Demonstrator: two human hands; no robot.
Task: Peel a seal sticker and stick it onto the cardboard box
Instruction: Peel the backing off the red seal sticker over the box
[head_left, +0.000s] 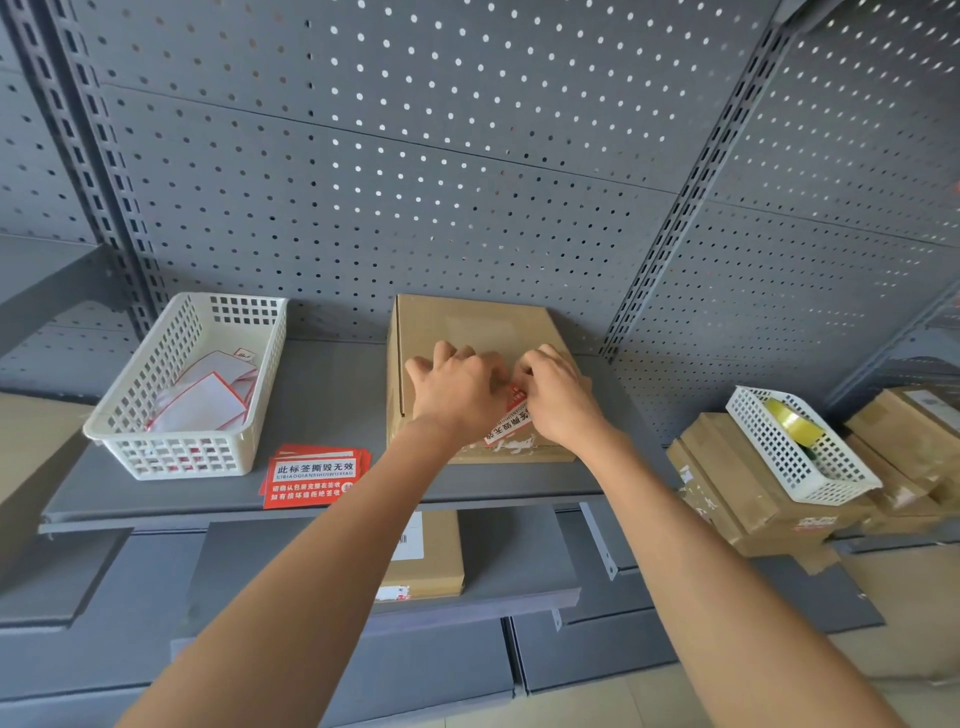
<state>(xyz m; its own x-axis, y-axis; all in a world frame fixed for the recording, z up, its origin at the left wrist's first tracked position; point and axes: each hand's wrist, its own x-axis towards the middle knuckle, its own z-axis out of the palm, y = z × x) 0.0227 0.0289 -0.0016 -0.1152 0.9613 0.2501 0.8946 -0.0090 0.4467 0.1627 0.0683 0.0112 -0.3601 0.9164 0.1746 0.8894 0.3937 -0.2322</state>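
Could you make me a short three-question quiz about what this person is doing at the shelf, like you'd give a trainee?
1. True or false: both hands are pressing on the cardboard box.
2. Where does the stack of red seal stickers lie?
A. inside the left basket
B. on the shelf between the left basket and the box
C. on top of the box
3. What lies in the white basket on the right?

Key
1. True: the left hand and right hand rest on the box top, with the seal sticker between them.
2. B: next to the left basket.
3. A roll of yellowish tape.
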